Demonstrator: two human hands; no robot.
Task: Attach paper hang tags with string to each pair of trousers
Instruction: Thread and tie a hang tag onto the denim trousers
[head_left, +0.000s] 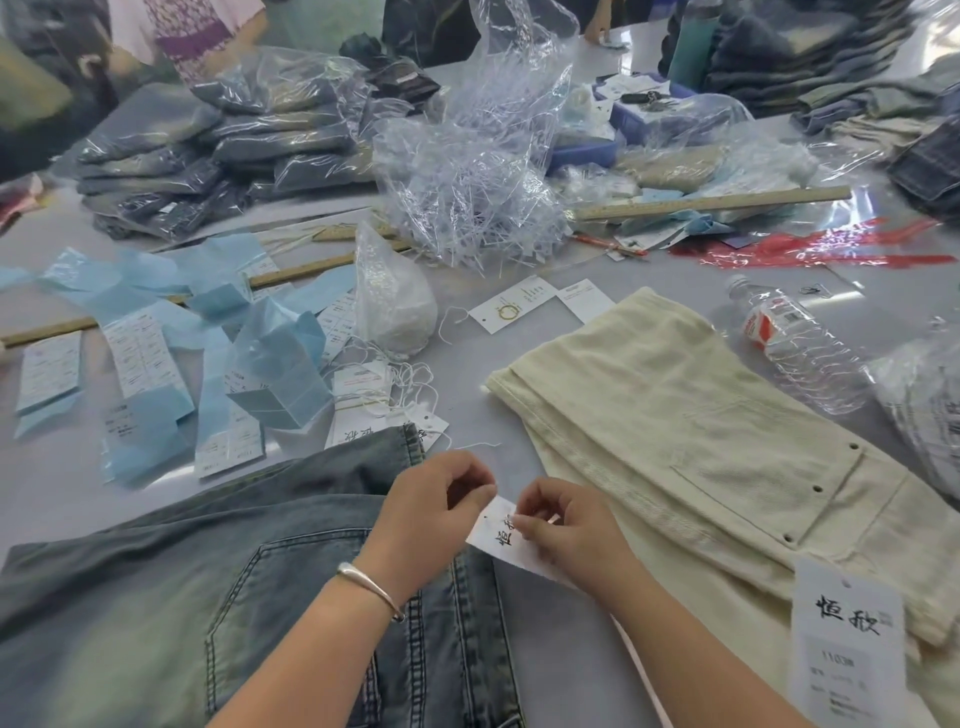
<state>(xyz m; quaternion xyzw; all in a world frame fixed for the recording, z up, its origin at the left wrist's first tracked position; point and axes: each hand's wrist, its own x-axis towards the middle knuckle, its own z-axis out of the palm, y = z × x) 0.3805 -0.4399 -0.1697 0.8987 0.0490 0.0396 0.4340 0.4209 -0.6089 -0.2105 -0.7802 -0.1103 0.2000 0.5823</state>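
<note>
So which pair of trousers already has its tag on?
The cream pair on the right; its tag lies at its near end. The jeans show none.

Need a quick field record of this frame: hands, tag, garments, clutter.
left hand: fingers curled, pinching thin white string at the top of the tag
right hand: pinching the white paper hang tag
tag state: held between both hands, above the blue denim trousers
cream trousers: right of the hands, white printed tag lying on them
clear plastic bottle: on its side beyond the cream pair
loose tags: piled with string on the grey table
</note>
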